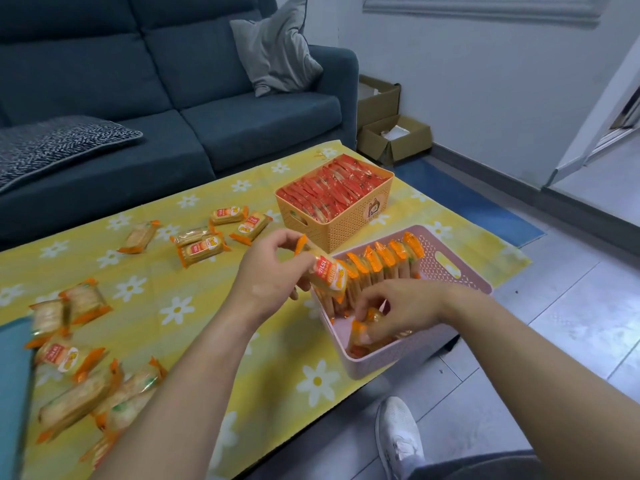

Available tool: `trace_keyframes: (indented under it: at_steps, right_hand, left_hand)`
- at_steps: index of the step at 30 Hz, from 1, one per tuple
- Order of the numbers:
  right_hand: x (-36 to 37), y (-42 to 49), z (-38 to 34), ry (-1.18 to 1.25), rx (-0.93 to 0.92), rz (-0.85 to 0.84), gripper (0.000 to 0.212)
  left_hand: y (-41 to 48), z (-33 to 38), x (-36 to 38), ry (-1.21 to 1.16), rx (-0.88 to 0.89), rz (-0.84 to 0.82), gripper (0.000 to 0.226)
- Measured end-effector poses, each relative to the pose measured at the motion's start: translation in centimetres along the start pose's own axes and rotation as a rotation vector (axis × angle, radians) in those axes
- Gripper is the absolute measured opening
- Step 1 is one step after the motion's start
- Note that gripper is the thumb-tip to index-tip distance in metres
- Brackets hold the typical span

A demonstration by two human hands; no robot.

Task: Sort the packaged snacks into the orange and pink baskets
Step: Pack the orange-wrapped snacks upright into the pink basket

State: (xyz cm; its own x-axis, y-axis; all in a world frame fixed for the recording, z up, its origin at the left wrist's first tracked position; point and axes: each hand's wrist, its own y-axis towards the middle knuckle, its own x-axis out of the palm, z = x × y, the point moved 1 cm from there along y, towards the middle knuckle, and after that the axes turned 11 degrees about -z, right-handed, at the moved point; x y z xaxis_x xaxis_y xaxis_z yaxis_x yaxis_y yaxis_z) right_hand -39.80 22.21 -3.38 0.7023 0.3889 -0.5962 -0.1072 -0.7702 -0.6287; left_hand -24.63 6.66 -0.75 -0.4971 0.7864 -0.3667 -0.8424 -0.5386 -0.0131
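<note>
Head view: left hand (273, 271) gripping a cracker packet (327, 273) over the pink basket (450, 268) rim; right hand (398, 306) reaching inside, fingers closing on another packet (365, 329), mostly hidden. Sitting behind, orange basket (349, 225) packed with red packets (332, 188). Lying scattered on the counter (194, 306), loose packets (218, 233), near-left ones blurring.

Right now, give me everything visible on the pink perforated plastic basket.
The pink perforated plastic basket is rectangular, with lattice-pattern walls and an oval handle cutout in its far end. It sits upright at the near right corner of the yellow daisy-print cloth, just in front of the orange basket. Inside, a row of orange-edged cracker packets stands on edge along its left side. The right hand reaches inside, gripping a packet; the left hand holds another packet at its left rim.
</note>
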Motion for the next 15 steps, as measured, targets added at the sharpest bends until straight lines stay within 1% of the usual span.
trace_keyframes:
  at_steps: [3, 4, 6, 8, 11, 12, 15]
  right_hand:
    - [-0.8, -0.5, 1.4, 0.048, -0.005, 0.1, 0.021]
    - [-1.1, -0.7, 1.7, 0.047, 0.002, 0.123, 0.021]
    - [-1.4, -1.0, 2.3, 0.037, 0.034, 0.135, 0.026]
    - [-1.4, -1.1, 2.5, 0.016, 0.058, 0.121, 0.032]
    - [-1.0, -1.1, 1.6, -0.016, 0.039, 0.069, 0.041]
    - [-1.0, -1.0, 1.2, -0.031, 0.041, 0.045, 0.04]
    - [-0.5, -1.0, 0.1, -0.049, 0.079, -0.018, 0.031]
  left_hand:
    - [0.1, -0.2, 1.4, -0.003, -0.076, -0.121, 0.006]
    - [0.1, -0.3, 1.9, 0.011, -0.102, -0.135, 0.008]
    - [0.2, -0.5, 2.7, 0.096, -0.143, -0.102, 0.016]
    - [0.2, -0.3, 3.3, 0.294, -0.179, -0.069, 0.026]
    - [0.2, 0.1, 4.2, 0.709, -0.282, -0.062, 0.028]
    - [0.3, 0.1, 4.5, 0.806, -0.303, -0.061, 0.031]
    - [0.7, -0.6, 5.2, 0.953, -0.345, -0.073, 0.043]
